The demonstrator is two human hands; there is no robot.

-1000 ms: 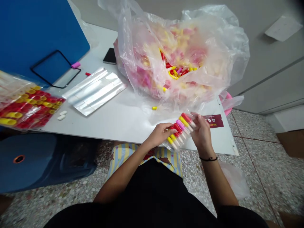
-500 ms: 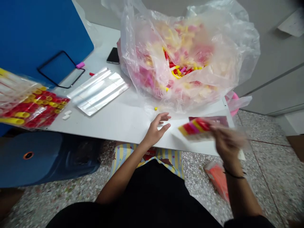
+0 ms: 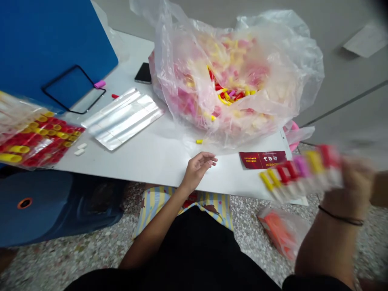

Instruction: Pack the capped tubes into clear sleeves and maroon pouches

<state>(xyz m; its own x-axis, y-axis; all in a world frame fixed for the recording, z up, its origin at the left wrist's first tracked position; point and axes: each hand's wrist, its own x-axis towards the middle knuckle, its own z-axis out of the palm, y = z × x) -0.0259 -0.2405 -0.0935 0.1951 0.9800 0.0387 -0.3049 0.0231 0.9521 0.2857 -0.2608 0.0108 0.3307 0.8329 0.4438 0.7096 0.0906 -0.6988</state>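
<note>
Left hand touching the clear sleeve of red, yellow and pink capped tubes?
Apart. Head view: left hand hovers open over white table; right hand alone holds the sleeve.

right hand (image 3: 351, 186) gripping tube packet (image 3: 298, 171), blurred

Left hand (image 3: 198, 167) relaxed, fingers loosely curled, palm up; right hand (image 3: 353, 184) blurred, raised far right, fingers closed.

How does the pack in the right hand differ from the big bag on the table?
The small pack is held in the air off the table's right edge by the right hand and shows as a motion blur; the big bag rests on the white table, sharp. The small pack holds one neat row of capped pieces; the big bag holds a loose heap. Both are clear plastic with red, yellow and pink pieces.
</note>
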